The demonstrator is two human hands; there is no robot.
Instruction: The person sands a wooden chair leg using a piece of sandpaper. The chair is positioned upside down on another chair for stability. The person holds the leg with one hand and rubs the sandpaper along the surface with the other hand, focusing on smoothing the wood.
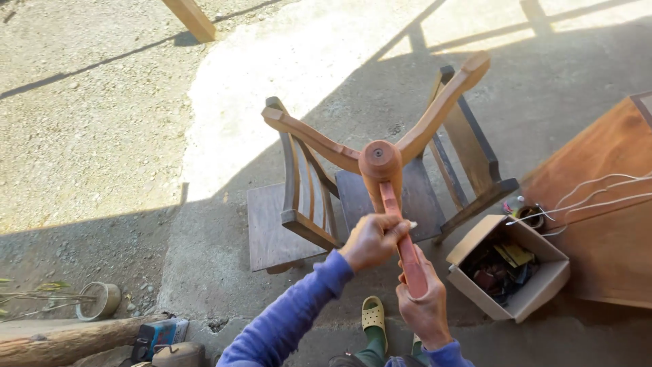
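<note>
Workpiece: reddish-brown three-legged wooden pedestal base (380, 163).
Left hand (372, 239): closed, rubbing the leg with a small white scrap.
Right hand (424, 306): gripping leg end; brace firmly.

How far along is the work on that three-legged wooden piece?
The reddish-brown three-legged wooden base looks assembled and shaped already. In hand: the right hand steadies one leg while the left hand presses a small pale scrap against it. The other two legs are untouched right now; how much rubbing remains cannot be told.
</note>
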